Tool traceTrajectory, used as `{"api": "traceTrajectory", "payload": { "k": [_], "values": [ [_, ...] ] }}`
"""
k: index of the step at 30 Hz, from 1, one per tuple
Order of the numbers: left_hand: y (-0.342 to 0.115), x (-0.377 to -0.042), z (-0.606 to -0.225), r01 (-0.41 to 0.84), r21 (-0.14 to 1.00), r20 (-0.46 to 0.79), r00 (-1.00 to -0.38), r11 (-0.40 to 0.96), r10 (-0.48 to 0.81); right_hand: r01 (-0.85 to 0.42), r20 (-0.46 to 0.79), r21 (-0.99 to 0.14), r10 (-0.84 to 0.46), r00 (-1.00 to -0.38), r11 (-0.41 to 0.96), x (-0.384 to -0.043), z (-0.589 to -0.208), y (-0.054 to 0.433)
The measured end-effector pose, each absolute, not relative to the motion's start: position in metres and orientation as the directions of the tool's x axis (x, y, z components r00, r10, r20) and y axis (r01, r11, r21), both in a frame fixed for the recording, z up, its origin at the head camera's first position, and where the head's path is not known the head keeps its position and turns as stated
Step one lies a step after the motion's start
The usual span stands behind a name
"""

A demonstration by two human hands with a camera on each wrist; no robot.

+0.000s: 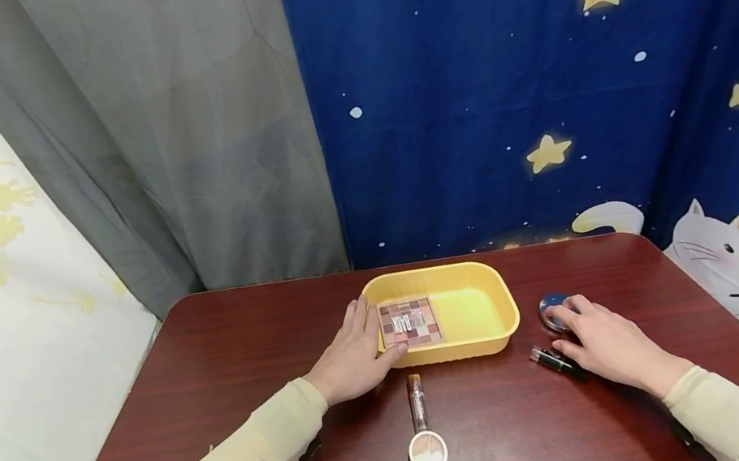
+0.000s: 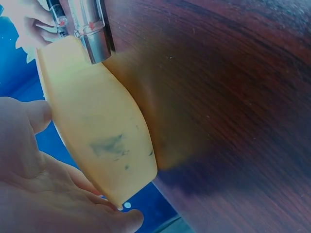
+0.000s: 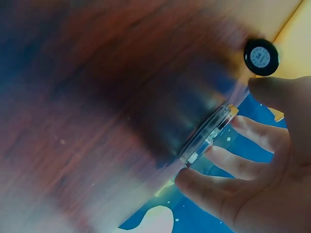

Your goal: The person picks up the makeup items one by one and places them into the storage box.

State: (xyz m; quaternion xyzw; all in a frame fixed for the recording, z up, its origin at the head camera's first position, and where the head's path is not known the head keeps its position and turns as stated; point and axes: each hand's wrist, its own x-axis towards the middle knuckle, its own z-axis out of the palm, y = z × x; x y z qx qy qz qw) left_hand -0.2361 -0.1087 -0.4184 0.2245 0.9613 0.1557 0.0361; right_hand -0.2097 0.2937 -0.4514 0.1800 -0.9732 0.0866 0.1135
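At the right of the dark red wood-grain table (image 1: 247,334), the right hand (image 1: 616,345) reaches over a round, shiny, bluish case (image 1: 550,306), fingers apart at its edge, thumb off it near a slim black tube with a clear end (image 1: 550,358) — apparently the grasping step. The left hand (image 1: 354,360), thumb and fingers apart, steadies the yellow plastic tray (image 1: 482,346). Next, the right thumb probably needs to meet the case's edge — a low, flat pinch.

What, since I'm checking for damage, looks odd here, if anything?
Dark smudges mark the outer wall of the yellow tray, odd against otherwise plain yellow; whether dirt or damage, I can't tell. No spill shows.
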Motion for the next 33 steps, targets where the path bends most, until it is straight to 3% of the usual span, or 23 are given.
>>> {"api": "traceTrajectory", "payload": {
  "k": [11,33],
  "values": [
    [-0.108,-0.235,-0.419,0.397,0.341,0.003,-0.907,0.852,0.422,-0.377,0.256,-0.102,-0.342,-0.904,0.920,-0.219,-0.448,0.288],
    [-0.109,-0.235,-0.422,0.401,0.376,0.035,-0.907,0.836,0.420,-0.213,0.272,-0.107,-0.178,-0.946,0.971,-0.237,-0.451,0.286]
  ]
}}
